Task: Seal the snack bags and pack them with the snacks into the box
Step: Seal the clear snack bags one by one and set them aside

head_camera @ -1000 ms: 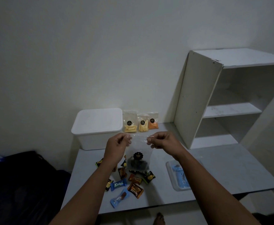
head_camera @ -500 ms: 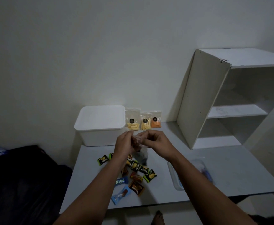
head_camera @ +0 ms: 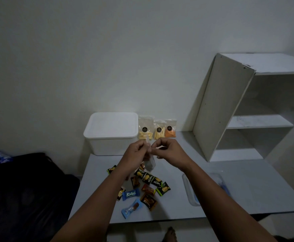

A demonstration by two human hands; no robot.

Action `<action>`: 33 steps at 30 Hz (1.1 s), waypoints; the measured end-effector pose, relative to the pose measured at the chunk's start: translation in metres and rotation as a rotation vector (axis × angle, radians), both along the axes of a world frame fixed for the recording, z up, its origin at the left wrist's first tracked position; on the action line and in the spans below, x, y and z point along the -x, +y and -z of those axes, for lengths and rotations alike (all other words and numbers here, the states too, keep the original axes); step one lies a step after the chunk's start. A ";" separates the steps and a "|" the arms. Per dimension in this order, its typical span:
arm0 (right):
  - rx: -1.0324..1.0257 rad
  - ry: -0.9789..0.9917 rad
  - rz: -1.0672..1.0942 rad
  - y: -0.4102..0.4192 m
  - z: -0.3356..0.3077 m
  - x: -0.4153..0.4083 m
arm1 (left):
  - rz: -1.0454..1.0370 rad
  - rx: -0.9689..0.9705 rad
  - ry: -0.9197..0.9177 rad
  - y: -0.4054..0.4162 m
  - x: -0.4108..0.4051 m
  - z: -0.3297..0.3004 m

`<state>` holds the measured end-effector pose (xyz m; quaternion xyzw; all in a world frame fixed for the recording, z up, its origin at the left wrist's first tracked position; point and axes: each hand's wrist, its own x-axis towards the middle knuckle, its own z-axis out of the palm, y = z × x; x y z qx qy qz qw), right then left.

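Two hands meet above the table [head_camera: 247, 194], both pinching the top edge of one clear snack bag [head_camera: 149, 163]. Left hand [head_camera: 135, 154] grips the bag's left part, right hand [head_camera: 170, 151] the right part, fingertips nearly touching. Bag hangs down between and below them, edge-on to the camera; contents too dim to tell.

Nearest on the table, under the forearms: a scatter of wrapped snacks [head_camera: 148, 189], dark green, brown and black packets, plus a blue wrapper [head_camera: 131, 194] and a second light blue wrapper [head_camera: 130, 208] closest to the table's front edge. To the right, partly behind the right forearm, a clear flat lid [head_camera: 191, 193] with something blue under it.

Farther back, a white lidded box [head_camera: 111, 133] stands at the wall, lid on. Just beside its right side, three sealed snack bags [head_camera: 157, 128] stand in a row, two with yellow sticks, one orange. Right of those, a white shelf unit [head_camera: 230, 105].
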<state>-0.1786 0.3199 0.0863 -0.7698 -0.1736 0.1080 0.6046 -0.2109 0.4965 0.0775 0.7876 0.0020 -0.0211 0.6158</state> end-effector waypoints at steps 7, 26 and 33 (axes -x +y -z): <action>-0.002 0.050 -0.009 -0.003 0.001 -0.003 | 0.034 -0.033 -0.001 0.008 -0.003 -0.003; 0.014 -0.024 0.054 0.010 -0.002 0.005 | 0.089 -0.087 -0.081 0.009 0.003 -0.015; 0.053 -0.029 0.096 0.015 0.009 0.007 | 0.001 -0.256 -0.079 0.007 0.006 -0.006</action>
